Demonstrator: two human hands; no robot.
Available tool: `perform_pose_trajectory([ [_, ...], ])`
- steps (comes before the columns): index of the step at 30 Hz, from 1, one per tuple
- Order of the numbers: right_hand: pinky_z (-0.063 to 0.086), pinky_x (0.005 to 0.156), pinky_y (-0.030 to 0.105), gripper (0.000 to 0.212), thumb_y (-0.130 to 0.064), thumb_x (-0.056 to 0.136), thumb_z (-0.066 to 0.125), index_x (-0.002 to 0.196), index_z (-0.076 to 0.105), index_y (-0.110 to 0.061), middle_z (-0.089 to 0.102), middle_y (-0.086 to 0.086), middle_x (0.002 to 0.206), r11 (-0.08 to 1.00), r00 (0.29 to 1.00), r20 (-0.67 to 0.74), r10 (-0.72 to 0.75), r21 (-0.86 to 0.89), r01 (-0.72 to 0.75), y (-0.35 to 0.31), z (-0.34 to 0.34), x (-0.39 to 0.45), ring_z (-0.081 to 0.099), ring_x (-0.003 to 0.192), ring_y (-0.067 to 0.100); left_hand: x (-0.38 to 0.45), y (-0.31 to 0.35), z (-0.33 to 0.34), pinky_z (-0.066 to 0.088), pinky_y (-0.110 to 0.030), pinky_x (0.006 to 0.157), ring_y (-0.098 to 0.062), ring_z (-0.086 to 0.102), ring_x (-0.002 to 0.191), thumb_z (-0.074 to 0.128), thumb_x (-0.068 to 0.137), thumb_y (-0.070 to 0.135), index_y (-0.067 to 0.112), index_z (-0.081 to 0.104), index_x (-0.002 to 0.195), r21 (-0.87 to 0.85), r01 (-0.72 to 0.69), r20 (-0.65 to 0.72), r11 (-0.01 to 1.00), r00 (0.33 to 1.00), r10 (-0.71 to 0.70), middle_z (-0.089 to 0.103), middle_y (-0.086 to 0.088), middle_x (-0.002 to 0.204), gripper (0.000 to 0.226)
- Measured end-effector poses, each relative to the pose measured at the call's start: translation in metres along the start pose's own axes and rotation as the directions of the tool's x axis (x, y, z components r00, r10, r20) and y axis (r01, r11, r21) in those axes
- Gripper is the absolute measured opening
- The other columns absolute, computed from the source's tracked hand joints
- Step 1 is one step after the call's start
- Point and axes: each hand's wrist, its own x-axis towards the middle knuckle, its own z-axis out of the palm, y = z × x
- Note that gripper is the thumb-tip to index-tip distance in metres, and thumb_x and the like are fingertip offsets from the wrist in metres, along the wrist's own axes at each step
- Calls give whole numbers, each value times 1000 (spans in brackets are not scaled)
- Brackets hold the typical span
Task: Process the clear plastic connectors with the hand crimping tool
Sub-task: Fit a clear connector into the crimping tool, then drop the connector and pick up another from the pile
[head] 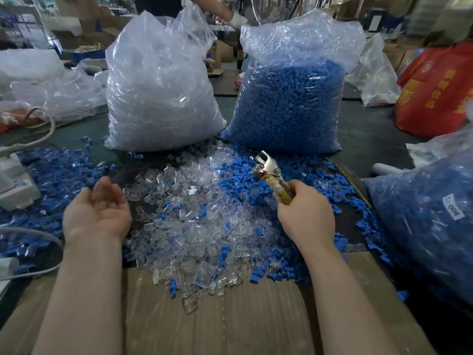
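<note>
Workbench (pixel 358 129): two big bags behind the pile.
Clear connectors (pixel 194 221): heaped between my hands, mixed with blue ones.
Left hand (pixel 98 211): palm up, relaxed, holding nothing.
Right hand (pixel 304 213): grasping the crimping tool (pixel 268 170).

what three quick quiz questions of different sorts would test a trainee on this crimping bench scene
1. True or false: the left hand holds a clear connector.
2. Which hand grips the metal hand crimping tool with tape-wrapped handles?
A. left
B. right
C. neither
3. Fill in: the tall clear plastic sack on the right holds ____ coloured parts.

Key:
1. False, its palm is open and empty above the loose pile of clear plastic connectors.
2. B
3. blue
</note>
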Motion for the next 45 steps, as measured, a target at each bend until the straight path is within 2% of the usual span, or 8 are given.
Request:
perform_pose_trajectory([
  [3, 31, 47, 27, 4, -31, 92, 58, 89, 55, -31, 57, -7, 73, 997, 997, 57, -55, -51, 58, -7, 3, 1, 50, 64, 19, -20, -9, 13, 52, -16, 61, 1, 63, 56, 56, 97, 22, 19, 65, 86, 337, 1, 111, 942, 993, -41, 69, 11, 65, 15],
  [6, 28, 47, 27, 6, -29, 90, 58, 90, 53, -33, 53, -8, 73, 990, 993, 86, -81, -105, 90, -12, 6, 1, 47, 63, 19, -40, -24, 25, 50, -17, 58, -2, 59, 57, 64, 93, 21, 18, 69, 90, 655, -125, 229, 745, 973, -38, 70, 7, 71, 6],
  [10, 26, 45, 26, 11, -26, 88, 59, 96, 56, -33, 51, -7, 75, 984, 988, 131, -86, -145, 105, -16, 9, 1, 47, 64, 20, -49, -38, 29, 44, -22, 64, -9, 56, 69, 66, 92, 20, 19, 70, 90, 851, -353, 395, 388, 918, -32, 70, 4, 79, 5],
  [16, 28, 46, 26, 8, -23, 87, 56, 94, 55, -28, 53, -6, 76, 972, 983, 164, -77, -206, 111, -14, 11, 3, 48, 63, 19, -48, -46, 27, 43, -25, 59, -13, 60, 73, 72, 88, 22, 23, 72, 86, 875, -484, 484, 25, 869, -105, 70, 2, 83, 2],
  [20, 30, 47, 27, 6, -25, 86, 57, 91, 55, -28, 56, -4, 78, 976, 985, 153, -85, -185, 113, -14, 10, 2, 51, 66, 20, -47, -47, 26, 40, -21, 61, -11, 63, 81, 74, 86, 26, 26, 71, 91, 885, -463, 437, -56, 865, -246, 70, 6, 87, 6],
  [28, 27, 47, 27, 4, -28, 88, 56, 91, 55, -31, 45, -4, 86, 991, 991, 112, -68, -111, 81, -14, 7, 0, 43, 62, 15, -53, -62, 27, 50, -23, 69, -3, 63, 77, 67, 90, 23, 33, 71, 104, 717, -587, 479, -375, 806, -347, 68, 12, 96, 18],
  [33, 25, 46, 24, 10, -29, 86, 60, 82, 51, -28, 52, -9, 69, 999, 998, 61, -13, -44, 16, -14, 5, 2, 43, 58, 9, -55, -60, 30, 45, -44, 103, -9, 64, 91, 76, 82, 40, 37, 70, 112, 646, -590, 457, -485, 808, -373, 66, 16, 92, 31],
  [45, 28, 49, 24, 17, -37, 82, 66, 79, 51, -30, 55, -13, 67, 986, 999, 42, 30, 164, -36, -18, 4, 0, 48, 62, 3, -50, -66, 24, 56, -29, 74, -2, 64, 73, 69, 91, 34, 35, 72, 87, 615, -640, 573, -461, 764, -296, 69, 16, 80, 6],
])
